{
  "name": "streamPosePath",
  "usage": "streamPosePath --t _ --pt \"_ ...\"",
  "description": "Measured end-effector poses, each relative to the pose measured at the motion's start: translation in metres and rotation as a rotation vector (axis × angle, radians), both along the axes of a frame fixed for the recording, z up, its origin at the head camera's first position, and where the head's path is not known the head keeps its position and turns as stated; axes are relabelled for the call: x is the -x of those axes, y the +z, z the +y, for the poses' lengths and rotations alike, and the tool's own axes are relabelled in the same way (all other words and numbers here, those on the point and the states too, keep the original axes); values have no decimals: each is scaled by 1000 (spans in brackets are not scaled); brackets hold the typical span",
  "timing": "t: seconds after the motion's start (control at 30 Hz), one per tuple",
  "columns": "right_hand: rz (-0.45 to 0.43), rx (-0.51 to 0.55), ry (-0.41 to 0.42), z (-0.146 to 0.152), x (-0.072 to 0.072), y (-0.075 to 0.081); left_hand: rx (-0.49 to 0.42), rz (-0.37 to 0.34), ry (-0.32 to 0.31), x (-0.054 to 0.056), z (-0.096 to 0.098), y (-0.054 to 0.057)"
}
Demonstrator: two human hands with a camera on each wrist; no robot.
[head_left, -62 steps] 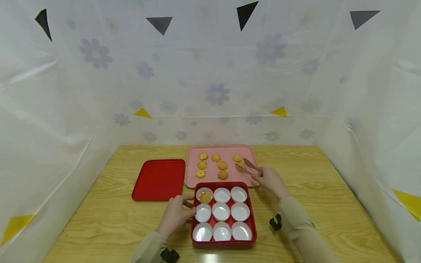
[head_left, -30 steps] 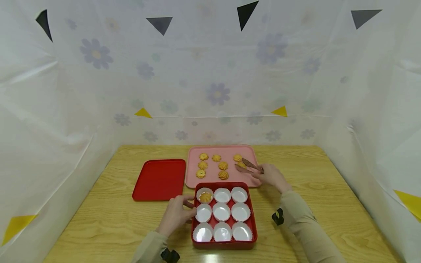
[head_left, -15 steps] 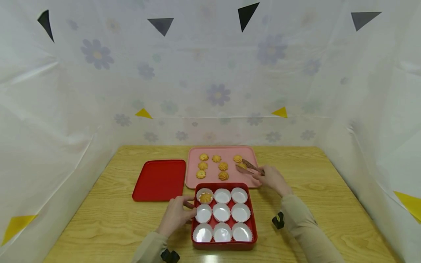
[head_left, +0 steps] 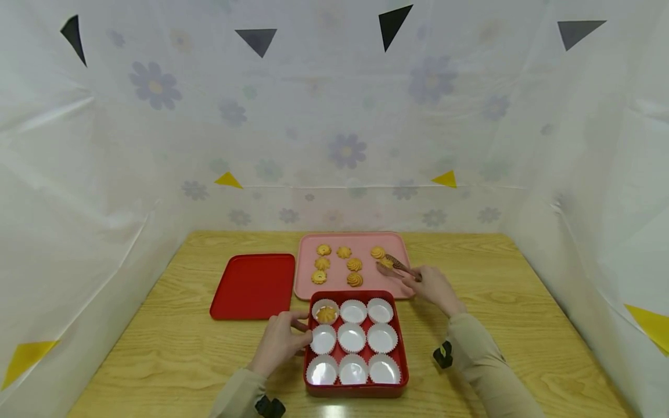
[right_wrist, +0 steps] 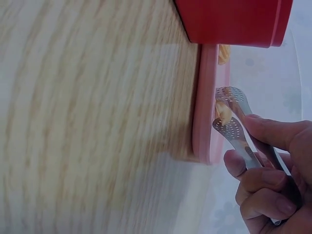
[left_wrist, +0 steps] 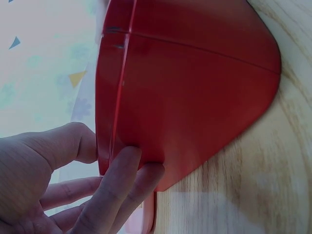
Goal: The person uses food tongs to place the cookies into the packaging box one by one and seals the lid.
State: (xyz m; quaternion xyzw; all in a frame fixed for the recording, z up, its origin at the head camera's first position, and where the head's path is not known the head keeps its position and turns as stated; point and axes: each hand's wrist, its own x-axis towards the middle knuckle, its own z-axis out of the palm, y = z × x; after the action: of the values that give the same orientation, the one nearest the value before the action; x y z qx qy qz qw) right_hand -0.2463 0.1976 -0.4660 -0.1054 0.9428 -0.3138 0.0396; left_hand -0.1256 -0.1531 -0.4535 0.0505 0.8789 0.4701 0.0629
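Wood-grain table under everything. Pink tray at back. Red box just in front, flat red tray off left. I have left hand gripping box's left side, thumb at rim; right hand grasping perforated metal tongs. Nine white paper cups in box, piped cookie in back-left one. Tray cookie sits between tongs' tips; squeeze, I cannot tell.
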Motion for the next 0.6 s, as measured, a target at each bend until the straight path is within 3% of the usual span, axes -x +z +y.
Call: streamPosePath --t 0.3,0.6 --pt "58 88 24 4 -4 -1 -11 -11 0 0 0 0" --pt "-25 190 -53 11 -9 -3 -16 -11 -4 0 0 -1"
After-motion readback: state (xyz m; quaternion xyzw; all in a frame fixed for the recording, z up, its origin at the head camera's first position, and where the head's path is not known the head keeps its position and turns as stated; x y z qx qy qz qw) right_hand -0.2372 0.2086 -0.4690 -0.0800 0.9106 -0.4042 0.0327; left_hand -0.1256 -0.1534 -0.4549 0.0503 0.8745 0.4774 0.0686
